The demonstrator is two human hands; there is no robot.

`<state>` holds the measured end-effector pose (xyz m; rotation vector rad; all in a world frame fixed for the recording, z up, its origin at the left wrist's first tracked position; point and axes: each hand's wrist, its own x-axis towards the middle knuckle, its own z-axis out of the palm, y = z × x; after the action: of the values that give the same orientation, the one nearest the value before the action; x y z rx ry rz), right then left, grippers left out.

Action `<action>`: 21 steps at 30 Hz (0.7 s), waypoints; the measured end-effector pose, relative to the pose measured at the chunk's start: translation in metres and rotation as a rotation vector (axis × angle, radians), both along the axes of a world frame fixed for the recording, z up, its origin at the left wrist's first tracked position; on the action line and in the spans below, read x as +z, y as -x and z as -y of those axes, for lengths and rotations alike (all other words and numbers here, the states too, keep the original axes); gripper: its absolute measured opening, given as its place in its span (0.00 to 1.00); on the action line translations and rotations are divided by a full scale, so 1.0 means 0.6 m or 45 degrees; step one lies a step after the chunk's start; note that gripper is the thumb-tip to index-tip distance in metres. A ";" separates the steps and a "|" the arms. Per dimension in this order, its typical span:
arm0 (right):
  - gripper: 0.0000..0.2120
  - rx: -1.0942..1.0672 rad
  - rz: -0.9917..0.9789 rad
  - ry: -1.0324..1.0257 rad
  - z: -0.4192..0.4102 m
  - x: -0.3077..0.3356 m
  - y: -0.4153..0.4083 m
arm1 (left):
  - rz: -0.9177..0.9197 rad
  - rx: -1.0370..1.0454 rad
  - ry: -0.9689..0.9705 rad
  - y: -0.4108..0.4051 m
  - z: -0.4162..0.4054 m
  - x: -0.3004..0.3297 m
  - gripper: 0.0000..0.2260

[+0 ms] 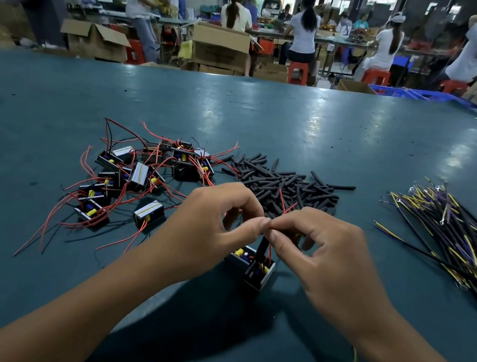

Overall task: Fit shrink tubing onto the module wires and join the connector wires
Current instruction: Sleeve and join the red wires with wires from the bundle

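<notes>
On the surface before me, the module pile lies left, the tubing heap centre, the connector wires right, and one module sits under my hands.

Hands: two, left hand and right hand
Module held: one
Loose modules: roughly a dozen
Tubing pile: one
Connector-wire pile: one

Two bare forearms reach in from the bottom edge, ending in the left hand and the right hand. No sleeves show anywhere along the arms; both are uncovered up to the frame edge. No gloves, rings, watch or bracelets are visible. Fingernails are short and unpainted where they can be seen.
</notes>
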<state>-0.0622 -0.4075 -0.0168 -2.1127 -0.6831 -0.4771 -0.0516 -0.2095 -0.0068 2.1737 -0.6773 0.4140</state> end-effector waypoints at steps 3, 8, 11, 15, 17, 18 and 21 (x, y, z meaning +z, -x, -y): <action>0.03 -0.020 0.075 0.050 -0.001 -0.003 -0.001 | -0.413 -0.015 0.257 0.003 0.010 0.002 0.11; 0.04 -0.057 0.240 0.154 -0.006 -0.003 0.002 | -1.209 -0.024 0.787 0.015 0.025 0.010 0.13; 0.04 -0.048 0.258 0.165 -0.004 -0.002 -0.001 | -1.155 -0.054 0.756 0.011 0.017 0.011 0.12; 0.04 -0.025 0.210 0.119 0.002 -0.003 -0.006 | 0.044 -0.058 -0.021 -0.007 -0.022 0.018 0.04; 0.05 -0.010 0.186 0.111 0.003 -0.004 -0.005 | 0.322 -0.141 -0.261 -0.014 -0.034 0.017 0.07; 0.04 -0.004 0.184 0.115 0.004 -0.004 -0.005 | 0.374 -0.151 -0.307 -0.015 -0.034 0.015 0.07; 0.04 0.007 0.187 0.122 0.003 -0.004 -0.004 | 0.528 -0.112 -0.374 -0.017 -0.031 0.011 0.08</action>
<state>-0.0595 -0.4095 -0.0191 -2.1801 -0.8096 -0.6123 -0.0416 -0.1911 -0.0004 2.3412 -1.1167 0.7714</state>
